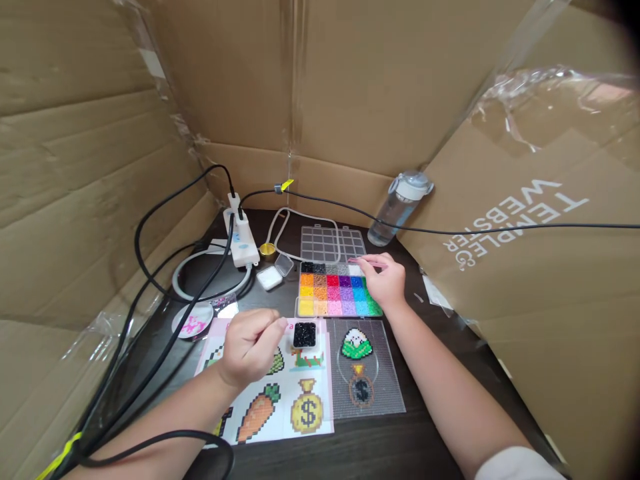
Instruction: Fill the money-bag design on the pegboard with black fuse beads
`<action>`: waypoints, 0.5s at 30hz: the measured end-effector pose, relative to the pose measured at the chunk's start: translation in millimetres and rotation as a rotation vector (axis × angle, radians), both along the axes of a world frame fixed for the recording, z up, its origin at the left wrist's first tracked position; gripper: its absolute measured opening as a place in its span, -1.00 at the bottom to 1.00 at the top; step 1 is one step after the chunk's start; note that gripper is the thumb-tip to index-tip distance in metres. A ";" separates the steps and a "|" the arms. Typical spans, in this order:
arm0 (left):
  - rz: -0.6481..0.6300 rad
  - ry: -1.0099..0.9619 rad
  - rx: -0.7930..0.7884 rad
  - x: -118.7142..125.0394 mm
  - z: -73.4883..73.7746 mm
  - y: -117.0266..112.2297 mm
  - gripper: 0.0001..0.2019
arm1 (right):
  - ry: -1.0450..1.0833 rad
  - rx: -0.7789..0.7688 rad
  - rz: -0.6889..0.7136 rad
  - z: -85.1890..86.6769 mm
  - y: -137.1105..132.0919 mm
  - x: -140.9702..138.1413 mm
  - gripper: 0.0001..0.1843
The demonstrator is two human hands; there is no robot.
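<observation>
My right hand (386,281) pinches pink tweezers (369,262) over the back right corner of an open bead box (320,291). Their tip points left, above the white and grey compartments. My left hand (253,343) is closed, thumb against the curled fingers, above a printed pattern sheet (280,427); what it holds, if anything, is hidden. Just right of that thumb is a small clear container of black beads (305,335). On the clear pegboard (390,373) sit a green and white rice-ball bead figure (357,344) and a partly filled money bag figure (361,387).
Behind the bead box lies its clear gridded lid (325,243). A water bottle (400,208) leans at the back right. A power strip (244,243), black cables (143,267), a round dish (193,321) and a small white box (270,278) stand left. Cardboard walls (350,100) surround the table.
</observation>
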State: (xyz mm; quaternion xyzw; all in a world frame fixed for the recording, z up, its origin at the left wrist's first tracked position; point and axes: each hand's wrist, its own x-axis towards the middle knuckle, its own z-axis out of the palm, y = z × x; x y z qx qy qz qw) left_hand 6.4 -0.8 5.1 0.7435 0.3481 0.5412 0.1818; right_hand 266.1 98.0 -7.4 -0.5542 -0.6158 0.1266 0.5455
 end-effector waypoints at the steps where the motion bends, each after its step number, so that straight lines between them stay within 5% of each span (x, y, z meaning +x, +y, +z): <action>1: 0.001 0.002 0.001 0.1 0.0 0.1 -0.60 | -0.004 0.000 0.011 0.6 -1.1 -0.6 -0.83; 15: -0.006 0.006 -0.002 -0.8 -0.2 1.3 -0.61 | -0.057 -0.044 0.119 -12.8 1.9 -10.4 -0.88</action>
